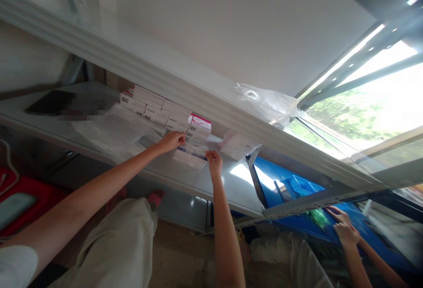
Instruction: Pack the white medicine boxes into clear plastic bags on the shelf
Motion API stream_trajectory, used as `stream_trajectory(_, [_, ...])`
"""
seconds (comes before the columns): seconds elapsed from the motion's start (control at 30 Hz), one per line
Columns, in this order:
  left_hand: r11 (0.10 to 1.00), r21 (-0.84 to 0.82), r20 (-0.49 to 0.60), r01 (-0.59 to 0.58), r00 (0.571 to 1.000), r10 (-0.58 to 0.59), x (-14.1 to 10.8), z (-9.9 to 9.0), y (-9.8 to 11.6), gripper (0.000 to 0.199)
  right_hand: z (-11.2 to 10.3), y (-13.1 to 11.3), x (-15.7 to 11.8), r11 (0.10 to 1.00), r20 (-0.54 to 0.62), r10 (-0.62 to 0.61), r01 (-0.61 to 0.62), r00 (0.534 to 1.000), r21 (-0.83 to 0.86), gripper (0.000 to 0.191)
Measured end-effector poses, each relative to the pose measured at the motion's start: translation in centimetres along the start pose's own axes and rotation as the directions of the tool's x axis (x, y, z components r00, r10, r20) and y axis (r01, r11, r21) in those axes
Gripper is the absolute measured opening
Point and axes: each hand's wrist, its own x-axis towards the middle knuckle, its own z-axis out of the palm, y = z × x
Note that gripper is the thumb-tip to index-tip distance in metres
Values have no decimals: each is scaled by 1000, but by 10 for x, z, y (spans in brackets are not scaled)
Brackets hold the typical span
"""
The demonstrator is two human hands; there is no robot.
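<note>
A clear plastic bag (pixel 191 155) with a white and blue packet inside lies on the grey shelf board. My left hand (pixel 174 141) pinches its upper left edge, and my right hand (pixel 213 160) pinches its right edge. Just behind the bag, a white box with a pink top (pixel 200 123) stands at the end of a row of white boxes (pixel 155 111). Loose clear plastic bags (pixel 115 130) are spread left of my left hand. More packets in plastic (pixel 238 144) lie to the right of my right hand.
An upper shelf edge (pixel 185 98) runs close above the boxes. Plastic bags (pixel 269 103) rest on it. A dark flat object (pixel 49 102) lies at the far left. At the right, another person's hands (pixel 343 226) are near a blue table (pixel 357 217) with green plastic (pixel 317 217).
</note>
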Motion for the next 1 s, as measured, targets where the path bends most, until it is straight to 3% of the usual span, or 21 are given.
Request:
stream_trajectory(0.1, [999,18,-40,-36,998,37,3,-1,3,7,2,2,0,1000,-9,-4,4,1000,21,38])
stream_trajectory(0.2, [995,-102,-55,-9,998,4,5,-1,1,6,4,5,0,1000,0,-20,20,1000,13,38])
stream_trajectory(0.3, [981,-184,-3,60,998,-62,5,0,-2,11,6,8,1,1000,2,-28,28,1000,5,39])
stream_trajectory(0.47, [985,-153,75,80,995,-70,3,6,-6,16,10,11,5,1000,-9,-8,8,1000,23,41])
stream_trajectory(0.7, [875,-445,158,188,979,-131,4,7,-6,23,10,10,5,1000,10,-7,7,1000,19,41])
stream_trajectory(0.87, [836,-485,60,257,963,-261,3,9,-7,18,7,5,3,1000,3,-2,2,1000,-25,40])
stream_trajectory(1.0, [804,-528,34,273,953,-301,0,10,-19,14,-3,5,2,987,-95,86,-98,992,-128,38])
